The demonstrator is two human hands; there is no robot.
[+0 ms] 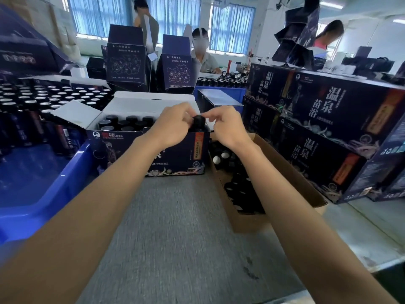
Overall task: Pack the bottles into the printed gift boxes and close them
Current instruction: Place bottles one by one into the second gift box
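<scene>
A dark printed gift box point(122, 154) stands open on the grey mat, its white flaps folded back. Several black-capped bottles point(127, 123) stand inside it on the left. At the box's right end a black bottle point(199, 123) stands, its cap above the front wall. My left hand point(173, 126) has curled fingers at the left of that cap. My right hand point(225, 126) pinches at the cap's right side with thumb and forefinger. A brown carton point(282, 172) to the right holds several more dark bottles point(241, 185).
A blue bin point(39, 189) sits at the left, with trays of bottles point(54, 97) behind it. Closed printed boxes point(328, 128) are stacked at the right. Two upright open boxes point(127, 62) and other people stand across the table.
</scene>
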